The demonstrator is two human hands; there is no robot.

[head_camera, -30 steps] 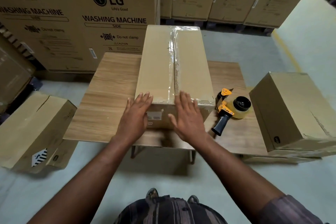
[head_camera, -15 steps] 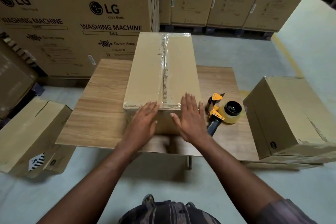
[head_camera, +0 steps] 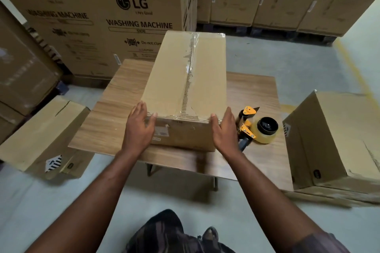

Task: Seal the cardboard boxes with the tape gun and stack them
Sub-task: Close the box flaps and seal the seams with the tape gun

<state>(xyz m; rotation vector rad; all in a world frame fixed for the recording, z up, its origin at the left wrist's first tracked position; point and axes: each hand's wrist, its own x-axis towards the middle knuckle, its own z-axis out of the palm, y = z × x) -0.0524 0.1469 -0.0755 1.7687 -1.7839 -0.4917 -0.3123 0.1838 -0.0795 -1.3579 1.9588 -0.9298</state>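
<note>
Head view: left grip (head_camera: 138, 127) and right grip (head_camera: 224, 130), both released with fingers straight, press 2 near corners of the taped box (head_camera: 185, 80). The tape gun (head_camera: 249, 128) lies on the tabletop (head_camera: 107, 121).

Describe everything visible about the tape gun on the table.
The tape gun lies on its side on the wooden table, just right of the taped box. Yellow-orange frame, a tan tape roll on a black core facing up, dark handle pointing toward the person, partly hidden behind the right hand. Nothing grips it; whether the wrist brushes it is unclear.
</note>
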